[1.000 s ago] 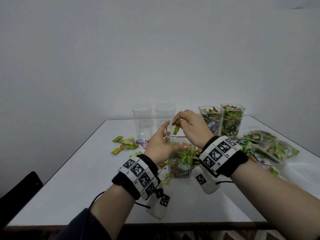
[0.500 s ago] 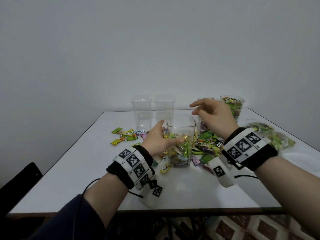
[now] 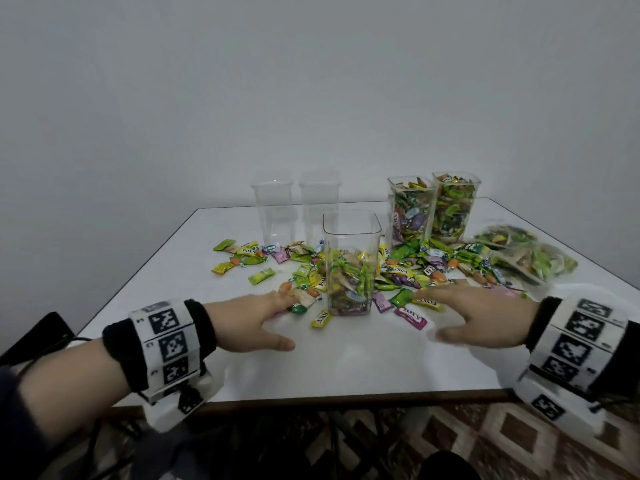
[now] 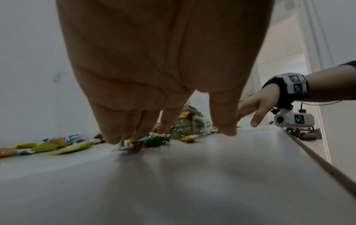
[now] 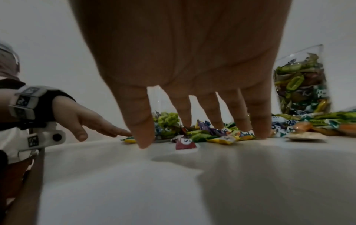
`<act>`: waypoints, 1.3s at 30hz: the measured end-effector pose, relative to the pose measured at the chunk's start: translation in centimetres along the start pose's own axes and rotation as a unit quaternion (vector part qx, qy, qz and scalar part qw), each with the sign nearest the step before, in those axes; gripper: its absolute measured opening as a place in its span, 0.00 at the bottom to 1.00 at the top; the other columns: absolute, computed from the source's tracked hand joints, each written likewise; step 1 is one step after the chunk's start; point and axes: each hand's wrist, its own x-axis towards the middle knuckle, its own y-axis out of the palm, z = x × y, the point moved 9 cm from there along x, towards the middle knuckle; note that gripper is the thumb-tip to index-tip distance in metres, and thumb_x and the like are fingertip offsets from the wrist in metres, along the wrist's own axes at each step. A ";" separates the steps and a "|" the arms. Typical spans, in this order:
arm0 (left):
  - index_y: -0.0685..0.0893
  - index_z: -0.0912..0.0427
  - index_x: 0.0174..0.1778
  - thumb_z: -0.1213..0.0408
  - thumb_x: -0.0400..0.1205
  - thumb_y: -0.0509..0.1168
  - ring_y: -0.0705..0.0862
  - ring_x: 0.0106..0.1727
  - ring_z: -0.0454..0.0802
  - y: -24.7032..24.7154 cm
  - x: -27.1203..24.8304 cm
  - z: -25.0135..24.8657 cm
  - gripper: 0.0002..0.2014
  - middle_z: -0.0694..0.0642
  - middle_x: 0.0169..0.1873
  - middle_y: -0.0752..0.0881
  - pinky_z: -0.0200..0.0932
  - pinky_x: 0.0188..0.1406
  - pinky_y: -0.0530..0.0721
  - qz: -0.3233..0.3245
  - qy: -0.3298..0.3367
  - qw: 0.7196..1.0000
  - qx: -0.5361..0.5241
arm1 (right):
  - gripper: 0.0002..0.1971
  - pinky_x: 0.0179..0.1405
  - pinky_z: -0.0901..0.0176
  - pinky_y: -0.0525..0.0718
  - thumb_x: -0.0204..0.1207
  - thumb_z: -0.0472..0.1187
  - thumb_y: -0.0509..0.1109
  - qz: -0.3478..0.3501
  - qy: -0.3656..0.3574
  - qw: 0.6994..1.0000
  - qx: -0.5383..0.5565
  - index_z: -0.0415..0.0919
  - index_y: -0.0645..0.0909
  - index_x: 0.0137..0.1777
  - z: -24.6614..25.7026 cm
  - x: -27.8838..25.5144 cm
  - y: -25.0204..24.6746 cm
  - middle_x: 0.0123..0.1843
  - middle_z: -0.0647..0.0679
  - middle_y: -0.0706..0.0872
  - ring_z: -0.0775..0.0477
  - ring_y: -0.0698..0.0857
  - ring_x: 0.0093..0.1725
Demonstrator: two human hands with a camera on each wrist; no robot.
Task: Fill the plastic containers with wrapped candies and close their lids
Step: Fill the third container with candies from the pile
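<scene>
Both hands are lying palm down on the table [image 3: 346, 368], low in the frame, either side of a half-filled container [image 3: 350, 261] standing at the centre. The left hand [image 3: 254, 322] is spreading its fingers [image 4: 165, 121] flat, holding nothing, the tips touching a few loose candies [image 3: 298, 299] at lower left of the container. The right hand [image 3: 481, 315] is likewise stretching its fingers [image 5: 240, 115] straight, tips resting on the candies at lower right, gripping none. More candies are lying scattered across the middle of the frame. Two empty containers [image 3: 273, 206] are standing behind at centre left, two full containers [image 3: 433, 209] at centre right. A bag [image 3: 530, 254] of candies is sitting at the right edge.
</scene>
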 end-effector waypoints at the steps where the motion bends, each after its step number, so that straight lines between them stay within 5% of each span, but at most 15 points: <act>1: 0.44 0.52 0.85 0.42 0.81 0.61 0.47 0.84 0.46 0.9 0.1 0.2 0.43 0.52 0.84 0.42 0.40 0.81 0.50 0.032 -0.010 0.999 0.019 | 0.35 0.76 0.61 0.60 0.80 0.53 0.64 0.033 -0.003 0.999 -0.015 0.52 0.51 0.83 0.0 0.2 0.9 0.84 0.50 0.57 0.50 0.61 0.80; 5: 0.37 0.57 0.83 0.39 0.83 0.56 0.40 0.84 0.50 2.2 1.0 0.6 0.44 0.57 0.83 0.36 0.45 0.82 0.46 0.083 -0.046 0.994 0.044 | 0.44 0.81 0.53 0.54 0.79 0.56 0.64 0.067 0.029 0.997 -0.018 0.47 0.39 0.84 -0.5 1.8 2.1 0.85 0.42 0.44 0.45 0.51 0.84; 12: 0.36 0.61 0.83 0.36 0.80 0.58 0.44 0.84 0.53 0.3 4.2 1.0 0.50 0.60 0.83 0.37 0.50 0.83 0.50 0.044 -0.073 0.996 0.023 | 0.50 0.78 0.51 0.63 0.76 0.59 0.67 0.030 0.086 0.996 -0.012 0.40 0.36 0.83 -1.5 5.2 0.5 0.84 0.39 0.50 0.40 0.60 0.81; 15: 0.37 0.60 0.83 0.34 0.75 0.62 0.45 0.84 0.55 -0.6 5.6 1.5 0.55 0.60 0.83 0.38 0.53 0.82 0.52 0.011 -0.089 0.996 0.021 | 0.49 0.76 0.49 0.64 0.76 0.57 0.69 0.014 0.089 0.996 -0.017 0.47 0.36 0.84 -1.7 6.3 0.0 0.84 0.38 0.52 0.39 0.60 0.81; 20: 0.37 0.44 0.83 0.32 0.64 0.72 0.38 0.83 0.65 -1.6 7.4 2.4 0.61 0.60 0.83 0.37 0.63 0.81 0.47 -0.011 -0.111 0.994 0.017 | 0.41 0.71 0.50 0.69 0.77 0.55 0.68 -0.028 0.069 0.997 -0.027 0.56 0.47 0.83 -1.5 7.7 -1.3 0.81 0.43 0.61 0.39 0.67 0.77; 23: 0.42 0.40 0.83 0.35 0.62 0.76 0.44 0.84 0.63 -2.0 8.2 2.0 0.61 0.60 0.84 0.43 0.59 0.82 0.49 -0.013 -0.079 0.997 -0.005 | 0.35 0.71 0.53 0.70 0.78 0.51 0.69 -0.027 0.038 0.998 -0.031 0.53 0.58 0.81 -0.8 8.4 -1.7 0.79 0.44 0.67 0.42 0.70 0.75; 27: 0.65 0.46 0.80 0.43 0.63 0.80 0.69 0.76 0.52 -2.7 8.3 1.1 0.49 0.51 0.76 0.69 0.42 0.74 0.67 -0.049 -0.027 0.998 -0.034 | 0.29 0.64 0.59 0.71 0.75 0.46 0.73 -0.035 0.033 0.999 -0.022 0.50 0.70 0.76 -0.8 8.4 -2.1 0.73 0.45 0.75 0.44 0.74 0.70; 31: 0.76 0.49 0.73 0.50 0.68 0.79 0.78 0.67 0.50 -3.1 8.0 0.9 0.36 0.52 0.69 0.78 0.35 0.62 0.72 -0.068 -0.018 0.997 -0.028 | 0.24 0.60 0.58 0.75 0.72 0.44 0.76 -0.063 0.042 0.997 -0.015 0.49 0.78 0.68 -1.0 8.2 -2.6 0.66 0.47 0.81 0.45 0.78 0.65; 33: 0.81 0.50 0.67 0.55 0.71 0.77 0.85 0.47 0.47 -3.5 7.8 0.7 0.27 0.56 0.61 0.85 0.27 0.42 0.75 -0.086 -0.012 0.996 -0.032 | 0.21 0.59 0.58 0.76 0.71 0.44 0.77 -0.075 0.053 0.996 -0.005 0.48 0.81 0.65 -1.3 8.0 -2.8 0.63 0.48 0.83 0.45 0.80 0.63; 35: 0.85 0.51 0.62 0.59 0.72 0.77 0.81 0.30 0.39 -3.9 7.6 0.7 0.21 0.56 0.54 0.87 0.22 0.29 0.71 -0.104 -0.012 0.994 -0.040 | 0.18 0.54 0.62 0.76 0.71 0.43 0.77 -0.091 0.063 0.994 0.005 0.46 0.83 0.61 -1.5 7.9 -3.0 0.59 0.47 0.85 0.46 0.82 0.60; 39: 0.88 0.52 0.57 0.58 0.71 0.78 0.81 0.57 0.48 -4.6 7.5 1.2 0.18 0.52 0.58 0.85 0.34 0.49 0.71 -0.149 -0.039 0.987 -0.044 | 0.13 0.49 0.64 0.77 0.75 0.39 0.73 -0.124 0.084 0.988 0.049 0.43 0.83 0.59 -2.0 7.6 -3.5 0.51 0.47 0.84 0.47 0.83 0.55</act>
